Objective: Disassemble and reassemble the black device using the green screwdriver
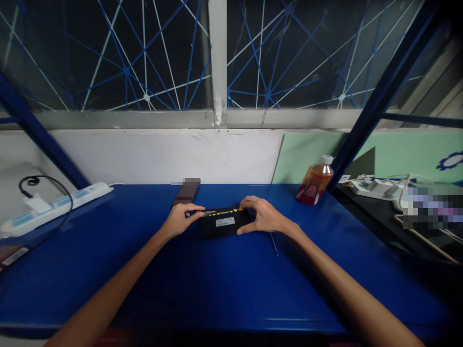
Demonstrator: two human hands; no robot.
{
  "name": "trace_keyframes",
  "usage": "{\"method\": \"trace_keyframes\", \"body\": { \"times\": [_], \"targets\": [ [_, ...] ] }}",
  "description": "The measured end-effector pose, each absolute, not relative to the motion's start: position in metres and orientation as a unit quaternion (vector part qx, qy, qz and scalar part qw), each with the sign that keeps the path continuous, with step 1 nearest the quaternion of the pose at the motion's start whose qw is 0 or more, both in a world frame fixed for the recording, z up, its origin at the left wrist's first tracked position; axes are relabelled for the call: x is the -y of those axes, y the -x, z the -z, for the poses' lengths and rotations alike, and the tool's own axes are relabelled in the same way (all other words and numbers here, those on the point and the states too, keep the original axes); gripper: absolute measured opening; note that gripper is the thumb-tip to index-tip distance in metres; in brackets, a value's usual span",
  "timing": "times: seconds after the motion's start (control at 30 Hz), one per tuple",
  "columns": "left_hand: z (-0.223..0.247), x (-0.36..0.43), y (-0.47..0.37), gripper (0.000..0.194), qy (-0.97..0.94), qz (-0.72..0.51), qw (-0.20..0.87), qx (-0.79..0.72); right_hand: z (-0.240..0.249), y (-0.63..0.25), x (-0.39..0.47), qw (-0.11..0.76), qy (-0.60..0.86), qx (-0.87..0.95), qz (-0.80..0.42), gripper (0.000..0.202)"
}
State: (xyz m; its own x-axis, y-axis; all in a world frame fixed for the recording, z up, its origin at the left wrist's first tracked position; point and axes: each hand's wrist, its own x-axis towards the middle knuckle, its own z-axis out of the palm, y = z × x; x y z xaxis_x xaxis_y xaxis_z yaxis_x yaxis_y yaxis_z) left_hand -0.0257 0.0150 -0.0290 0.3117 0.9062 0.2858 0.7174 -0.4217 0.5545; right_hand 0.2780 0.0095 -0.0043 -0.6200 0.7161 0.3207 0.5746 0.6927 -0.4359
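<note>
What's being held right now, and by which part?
A flat black case with a white label: the right hand holds it by its right end. The left hand is at its far left corner; whether it grips anything can't be told.

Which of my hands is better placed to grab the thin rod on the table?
Your right hand, likely: the thin rod lies near it, while your left hand is at the opposite end of the black box. The right holds the box, though.

No text is legible: print is too small on the label [224, 221] of the black device [213, 231] between left hand [183, 218] and right hand [263, 215], and on the bottle [314, 184] beyond the latter.
</note>
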Motion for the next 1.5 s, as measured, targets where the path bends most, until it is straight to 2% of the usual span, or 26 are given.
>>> {"method": "trace_keyframes", "body": {
  "times": [0.13, 0.27, 0.47, 0.57, 0.67, 1.17, 1.5],
  "targets": [
    [0.028, -0.012, 0.025, 0.030, -0.807, -0.282, 0.162, -0.494, 0.005, -0.278, -0.010, 0.240, 0.373, 0.884, -0.147, 0.056],
    [0.028, -0.007, 0.023, 0.033, -0.839, -0.267, 0.101, -0.464, 0.006, -0.277, -0.010, 0.240, 0.382, 0.881, -0.142, 0.057],
    [0.027, 0.000, 0.022, 0.057, -0.880, -0.197, 0.072, -0.425, 0.009, -0.278, -0.008, 0.241, 0.399, 0.875, -0.132, 0.063],
    [0.026, 0.000, 0.022, 0.062, -0.885, -0.189, 0.066, -0.420, 0.007, -0.281, -0.007, 0.231, 0.407, 0.877, -0.111, 0.072],
    [0.025, -0.001, 0.024, 0.061, -0.886, -0.185, 0.062, -0.420, 0.005, -0.287, -0.007, 0.217, 0.413, 0.879, -0.097, 0.080],
    [0.025, 0.002, 0.015, 0.055, -0.861, -0.204, 0.166, -0.435, 0.008, -0.295, -0.011, 0.199, 0.413, 0.885, -0.087, 0.068],
    [0.025, 0.000, 0.018, 0.053, -0.865, -0.216, 0.157, -0.424, 0.008, -0.295, -0.010, 0.213, 0.411, 0.881, -0.096, 0.068]
  ]
}}
